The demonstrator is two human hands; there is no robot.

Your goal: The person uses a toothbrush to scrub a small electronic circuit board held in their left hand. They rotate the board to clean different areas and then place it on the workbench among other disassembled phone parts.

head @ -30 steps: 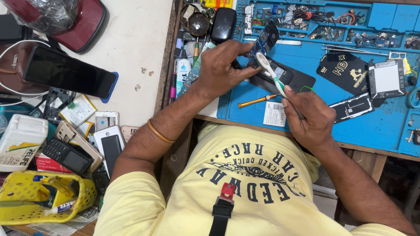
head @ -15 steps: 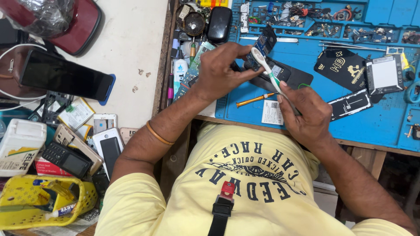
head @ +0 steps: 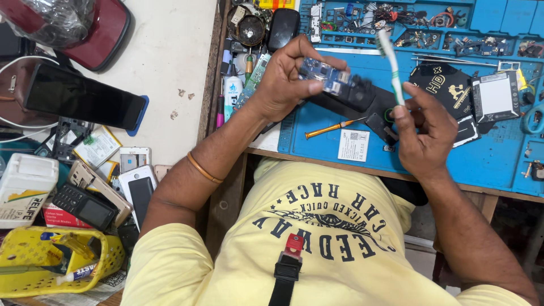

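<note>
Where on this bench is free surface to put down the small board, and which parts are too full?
Free: the white tabletop between the red case and the tool row, and the blue mat right of the right hand. Crowded: the mat's top trays and the phone pile at left.

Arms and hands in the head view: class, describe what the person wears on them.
Both arms are bare below short yellow sleeves of a T-shirt. The left wrist carries a thin orange-brown bangle. The left hand and right hand have no gloves, and no rings or watch can be seen.
</note>
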